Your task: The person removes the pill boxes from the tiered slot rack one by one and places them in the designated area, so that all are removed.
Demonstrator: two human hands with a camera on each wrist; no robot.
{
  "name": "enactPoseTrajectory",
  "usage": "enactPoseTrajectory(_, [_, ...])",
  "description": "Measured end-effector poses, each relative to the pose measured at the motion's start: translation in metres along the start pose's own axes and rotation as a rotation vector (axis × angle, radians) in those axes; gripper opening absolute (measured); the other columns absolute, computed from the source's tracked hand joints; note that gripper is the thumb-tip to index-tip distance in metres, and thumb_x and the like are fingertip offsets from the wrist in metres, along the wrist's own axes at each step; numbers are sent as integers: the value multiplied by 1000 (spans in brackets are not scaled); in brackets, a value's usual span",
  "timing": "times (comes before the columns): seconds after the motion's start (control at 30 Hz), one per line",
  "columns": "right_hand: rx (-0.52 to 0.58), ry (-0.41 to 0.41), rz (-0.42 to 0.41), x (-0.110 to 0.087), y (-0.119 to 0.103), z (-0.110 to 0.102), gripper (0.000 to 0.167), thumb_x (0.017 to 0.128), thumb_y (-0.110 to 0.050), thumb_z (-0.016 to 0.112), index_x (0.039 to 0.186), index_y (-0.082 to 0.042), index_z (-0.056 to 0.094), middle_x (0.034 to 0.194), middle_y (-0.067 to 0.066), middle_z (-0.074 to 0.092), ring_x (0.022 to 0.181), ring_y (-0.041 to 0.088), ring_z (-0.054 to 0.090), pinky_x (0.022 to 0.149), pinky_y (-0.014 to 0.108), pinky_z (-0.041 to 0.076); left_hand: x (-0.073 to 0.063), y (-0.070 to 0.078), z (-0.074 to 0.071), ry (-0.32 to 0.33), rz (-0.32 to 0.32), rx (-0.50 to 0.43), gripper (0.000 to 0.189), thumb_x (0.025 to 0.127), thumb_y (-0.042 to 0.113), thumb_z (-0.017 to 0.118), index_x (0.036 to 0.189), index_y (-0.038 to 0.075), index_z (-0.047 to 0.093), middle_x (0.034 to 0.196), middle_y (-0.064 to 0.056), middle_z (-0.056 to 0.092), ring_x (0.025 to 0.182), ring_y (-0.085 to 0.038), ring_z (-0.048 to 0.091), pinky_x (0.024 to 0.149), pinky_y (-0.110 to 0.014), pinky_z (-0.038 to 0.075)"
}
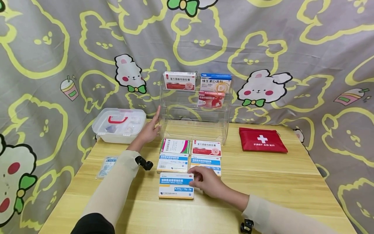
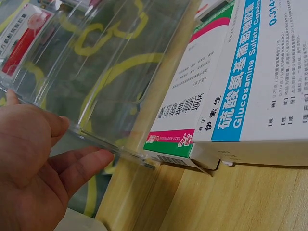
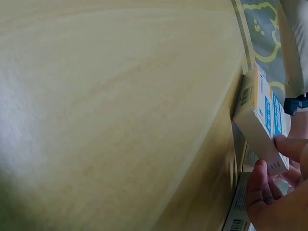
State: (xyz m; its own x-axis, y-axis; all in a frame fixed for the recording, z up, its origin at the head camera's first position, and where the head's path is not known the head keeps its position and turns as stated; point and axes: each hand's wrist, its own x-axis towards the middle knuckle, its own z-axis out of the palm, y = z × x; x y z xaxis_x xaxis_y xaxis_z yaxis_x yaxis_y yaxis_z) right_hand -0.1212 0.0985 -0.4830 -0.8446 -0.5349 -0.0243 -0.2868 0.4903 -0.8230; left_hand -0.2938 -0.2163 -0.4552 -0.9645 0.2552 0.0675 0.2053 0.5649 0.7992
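Note:
A white medicine box [image 1: 176, 186] with a blue band and an orange stripe is in my right hand [image 1: 208, 182]. My thumb lies on its printed face and my fingers are at its end, as the right wrist view shows the box [image 3: 260, 120] tilted. My left hand [image 1: 149, 130] is against the left side of a clear tiered display rack [image 1: 194, 128], with the index finger pointing up along it. In the left wrist view, the thumb and fingers of that hand [image 2: 43, 159] are spread apart by the rack's edge. The rack's upper tiers hold a red-and-white box [image 1: 179, 81], a vitamin D box [image 1: 215, 83] and a red box [image 1: 211, 99].
Before the rack lie a green-and-magenta box [image 1: 175, 146], a red-and-white box [image 1: 206, 148] and two more blue-banded boxes [image 1: 172, 162]. A clear lidded case [image 1: 119, 126] and a small packet [image 1: 106, 167] are at left. A red first aid pouch [image 1: 262, 140] lies at right.

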Motion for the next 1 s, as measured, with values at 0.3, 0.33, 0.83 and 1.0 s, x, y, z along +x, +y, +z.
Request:
enactPoseTrajectory(0.3, [-61, 47, -49, -9, -3, 13, 33, 94, -17, 78, 125, -8, 71, 89, -9, 59, 77, 4, 55, 67, 20, 50, 0, 0, 2, 1, -16, -9, 98, 108, 2, 48, 154, 63, -14, 165, -24, 27, 54, -24, 50, 63, -45, 56])
enactPoseTrajectory(0.33, [-65, 48, -49, -10, -2, 14, 33, 94, -17, 78, 125, -8, 71, 90, -9, 59, 77, 4, 55, 67, 20, 50, 0, 0, 2, 2, -16, -8, 99, 108, 2, 48, 154, 64, -14, 165, -24, 27, 57, -27, 55, 64, -47, 57])
enactPoseTrajectory(0.83, [-24, 45, -61, -12, 6, 22, 26, 91, -9, 79, 117, -5, 74, 88, -7, 61, 75, 3, 57, 65, 19, 51, 0, 2, 2, -3, -39, -6, 98, 108, 0, 47, 155, 63, -13, 166, -23, 26, 124, -48, 60, 85, -56, 61])
enactPoseTrajectory(1.0, [-21, 46, -63, -12, 5, 22, 27, 91, -10, 79, 117, -5, 74, 89, -6, 61, 75, 3, 56, 65, 19, 50, -1, 2, 2, -1, -39, 1, 98, 108, 1, 47, 156, 60, -13, 165, -24, 26, 126, -47, 59, 86, -54, 61])
